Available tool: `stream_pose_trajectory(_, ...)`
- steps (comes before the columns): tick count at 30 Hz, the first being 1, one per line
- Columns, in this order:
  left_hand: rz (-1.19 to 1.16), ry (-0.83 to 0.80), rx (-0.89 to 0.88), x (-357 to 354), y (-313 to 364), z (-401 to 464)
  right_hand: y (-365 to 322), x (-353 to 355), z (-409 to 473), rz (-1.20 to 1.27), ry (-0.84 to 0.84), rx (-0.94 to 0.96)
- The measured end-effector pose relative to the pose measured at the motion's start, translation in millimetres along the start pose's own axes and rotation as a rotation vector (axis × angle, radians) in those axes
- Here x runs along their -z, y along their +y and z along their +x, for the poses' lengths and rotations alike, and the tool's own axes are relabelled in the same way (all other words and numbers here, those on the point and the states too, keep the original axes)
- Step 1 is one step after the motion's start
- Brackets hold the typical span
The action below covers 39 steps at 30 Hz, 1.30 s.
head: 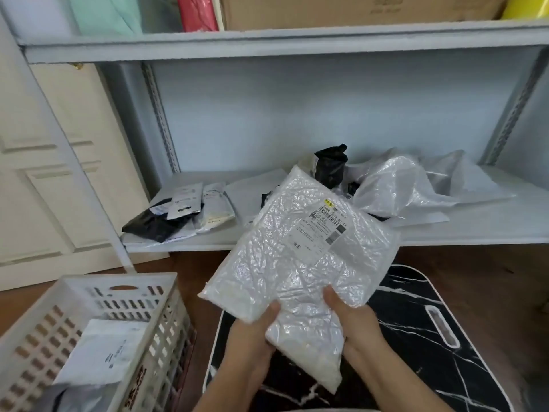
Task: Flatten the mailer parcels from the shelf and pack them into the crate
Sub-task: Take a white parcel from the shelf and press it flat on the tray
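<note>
A white bubble mailer parcel (297,254) with a shipping label is held up in front of the shelf (475,230), above a black marble-patterned board (416,337). My left hand (255,337) grips its lower left edge, thumb on top. My right hand (353,319) grips its lower right part, thumb pressing the front. The white slotted crate (166,295) stands at lower left with a white mailer (104,352) and a grey one (68,396) inside. More mailers lie on the shelf: black and white ones (178,212) at left, crumpled clear and black ones (392,185) at right.
A cream panelled door (53,173) stands at the left behind a white shelf post. The upper shelf (267,46) carries a cardboard box (356,10) and coloured bags. Brown floor (475,281) shows around the board and crate.
</note>
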<state>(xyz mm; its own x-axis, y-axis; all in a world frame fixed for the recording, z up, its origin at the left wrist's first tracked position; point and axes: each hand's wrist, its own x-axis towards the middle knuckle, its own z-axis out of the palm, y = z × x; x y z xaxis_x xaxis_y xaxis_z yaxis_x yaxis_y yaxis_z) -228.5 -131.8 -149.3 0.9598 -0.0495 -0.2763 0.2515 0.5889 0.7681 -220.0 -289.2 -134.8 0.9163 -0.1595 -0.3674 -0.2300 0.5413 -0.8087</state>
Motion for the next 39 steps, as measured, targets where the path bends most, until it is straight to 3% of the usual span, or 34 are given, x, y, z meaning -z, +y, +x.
stream_pose_trajectory(4, 0.069, -0.032, -0.061, -6.3, 31.5, -1.5, -17.6, -58.4, 3.3, -0.026, -0.088, 0.038)
stream_pose_trajectory(8, 0.080, 0.104, -0.222, 16.8, 82.7, 3.9, -18.8, -124.1, 6.5, -0.123, -0.315, 0.064)
stream_pose_trajectory(11, -0.065, 0.258, -0.313, 64.4, 123.0, 5.4, -0.3, -164.9, 5.8, -0.325, -0.480, 0.047)
stream_pose_trajectory(14, -0.217, 0.416, -0.328, 147.6, 141.5, 7.6, 33.9, -185.4, 13.4, -0.456, -0.476, -0.048)
stream_pose_trajectory(17, -0.494, 0.594, -0.245, 219.4, 137.3, 2.2, 67.8, -196.4, 21.8, -0.558, -0.441, -0.148)
stream_pose_trajectory(20, -0.690, 0.710, -0.131, 247.6, 122.4, -2.6, 105.8, -210.9, 32.8, -0.686, -0.444, -0.241)
stream_pose_trajectory(22, -0.710, 0.714, -0.115, 244.9, 109.0, 1.1, 129.4, -223.8, 35.1, -0.770, -0.478, -0.297)
stream_pose_trajectory(25, -0.668, 0.596, -0.120, 226.8, 98.1, 8.3, 164.5, -245.4, 35.6, -0.785, -0.552, -0.329)
stream_pose_trajectory(28, -0.657, 0.474, -0.028, 213.1, 104.2, 13.8, 192.6, -259.6, 49.1, -0.722, -0.483, -0.182)
stream_pose_trajectory(31, -0.595, 0.457, -0.102, 243.6, 115.6, 13.2, 194.3, -264.0, 69.8, -0.742, -0.442, -0.056)
stream_pose_trajectory(34, -0.522, 0.524, -0.263, 317.5, 128.5, 3.1, 174.6, -260.4, 89.8, -0.874, -0.560, 0.017)
stream_pose_trajectory(36, -0.390, 0.591, -0.257, 353.8, 141.6, -6.4, 159.2, -258.6, 97.0, -0.967, -0.685, 0.015)
stream_pose_trajectory(39, -0.076, 0.398, -0.105, 357.2, 155.0, -10.6, 149.3, -268.8, 99.1, -1.138, -0.876, -0.015)
